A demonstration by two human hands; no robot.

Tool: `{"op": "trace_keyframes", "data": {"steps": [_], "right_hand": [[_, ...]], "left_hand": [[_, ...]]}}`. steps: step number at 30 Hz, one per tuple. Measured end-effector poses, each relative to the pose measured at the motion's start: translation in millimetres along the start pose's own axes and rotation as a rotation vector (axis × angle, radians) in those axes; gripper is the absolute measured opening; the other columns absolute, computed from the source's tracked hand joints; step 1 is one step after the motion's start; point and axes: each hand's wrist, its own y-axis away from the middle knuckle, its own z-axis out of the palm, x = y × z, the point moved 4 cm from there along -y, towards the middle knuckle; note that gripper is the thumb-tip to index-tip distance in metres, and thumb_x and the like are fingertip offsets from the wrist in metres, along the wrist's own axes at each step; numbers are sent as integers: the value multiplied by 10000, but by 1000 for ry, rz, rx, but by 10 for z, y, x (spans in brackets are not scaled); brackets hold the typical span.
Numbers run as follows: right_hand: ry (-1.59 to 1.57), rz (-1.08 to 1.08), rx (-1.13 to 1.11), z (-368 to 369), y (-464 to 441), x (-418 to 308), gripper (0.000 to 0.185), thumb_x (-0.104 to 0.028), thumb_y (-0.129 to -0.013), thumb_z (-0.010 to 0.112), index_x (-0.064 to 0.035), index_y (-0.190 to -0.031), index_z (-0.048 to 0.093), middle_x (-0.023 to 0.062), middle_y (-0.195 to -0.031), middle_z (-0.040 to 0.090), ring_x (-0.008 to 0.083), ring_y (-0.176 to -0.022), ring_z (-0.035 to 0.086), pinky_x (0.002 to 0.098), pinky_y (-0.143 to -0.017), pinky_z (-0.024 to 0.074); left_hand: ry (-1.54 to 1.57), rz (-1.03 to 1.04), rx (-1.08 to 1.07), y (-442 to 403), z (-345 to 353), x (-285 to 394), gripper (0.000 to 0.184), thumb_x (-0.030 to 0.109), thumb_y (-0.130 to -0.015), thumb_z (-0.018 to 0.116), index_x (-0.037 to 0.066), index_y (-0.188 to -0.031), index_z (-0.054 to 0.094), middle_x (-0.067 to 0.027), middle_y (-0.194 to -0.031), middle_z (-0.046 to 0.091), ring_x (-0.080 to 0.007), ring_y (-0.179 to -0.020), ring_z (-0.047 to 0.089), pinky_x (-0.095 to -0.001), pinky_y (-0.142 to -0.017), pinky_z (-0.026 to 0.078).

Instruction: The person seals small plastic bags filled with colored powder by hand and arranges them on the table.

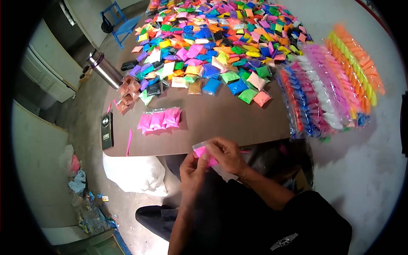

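Just off the table's front edge, both hands hold a small clear packet (199,150) with bright pink contents. My left hand (192,171) is closed on its lower left part, thumb pressed against it. Fingers of my right hand (228,156) pinch the packet from the upper right and cover part of it. On the table (204,123) beyond them lie several similar pink packets (158,120) side by side. A pink plastic stick (129,142) lies left of these, near a small digital scale (107,131).
A large heap of multicoloured packets (208,46) covers the table's far part. Long strips of packets (321,93) lie at the right. A steel thermos (104,68) stands at the left beside brown packets (127,93). Below the front edge sits a white sack (134,174); a blue chair (123,25) stands behind.
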Motion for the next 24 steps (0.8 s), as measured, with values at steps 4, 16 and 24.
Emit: {"op": "trace_keyframes", "data": {"steps": [4,16,24], "right_hand": [[87,-46,53,-130,-96,-76,220,-200,-1035,616,16,-1058,653,-18,-880,621,51,-793,539,241,-710,471],[351,-60,25,-298,-385,-108,269,-245,-1003,643,16,-1059,675,101,-840,706,119,-767,634,317,-683,518],[788,-109,148,-611,-435,-303,258,-228,-958,692,-15,-1104,688,132,-885,698,264,-722,673,371,-657,529]], "left_hand": [[74,-35,-82,-130,48,-130,230,235,-1039,646,12,-1089,670,-17,-865,668,-85,-733,590,-225,-690,470],[-41,-93,-20,-279,-40,-138,245,229,-1028,664,4,-1124,655,-13,-809,660,-72,-649,570,-213,-582,451],[-304,160,290,-266,-1087,63,127,109,-997,687,-4,-1055,692,-10,-892,685,-62,-802,598,-224,-728,488]]}}
